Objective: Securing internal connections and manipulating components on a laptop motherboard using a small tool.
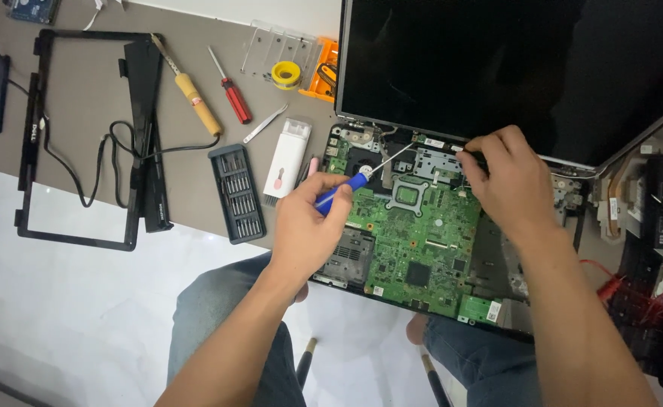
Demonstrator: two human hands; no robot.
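Head view: a person sits at a grey surface (pixel 90 98) with an opened laptop (pixel 437 226) resting partly on their lap.
Left hand: the left hand (pixel 307 226) is clenched around the blue handle of a screwdriver (pixel 361 177), whose thin shaft runs up and to the right toward the hinge edge of the laptop.
Right hand: the right hand (pixel 508 181) rests at the top edge of the laptop base, just under the screen; its fingertips pinch something small and dark there, too small to tell what.
Circuit board: the green circuit board (pixel 422 234) lies bare inside the laptop base, under and between both hands, with a square socket near its middle.
Screen: the dark laptop screen (pixel 512 68) stands open behind the hands.
Bit case: a dark case of screwdriver bits (pixel 236 193) lies just left of the laptop.
White tool: a white cleaning tool (pixel 286 160) lies between the bit case and the laptop.
Tweezers: metal tweezers (pixel 265 124) lie above the white tool.
Red screwdriver: a red-handled screwdriver (pixel 232 96) lies near the tweezers.
Soldering iron: a soldering iron with a yellow grip (pixel 195 102) lies left of it, its black cord looping across the surface.
Bezel: a black screen bezel frame (pixel 30 136) lies at the far left.
Tape: a yellow roll of tape (pixel 286 74) sits beside a clear plastic box near the screen's corner.
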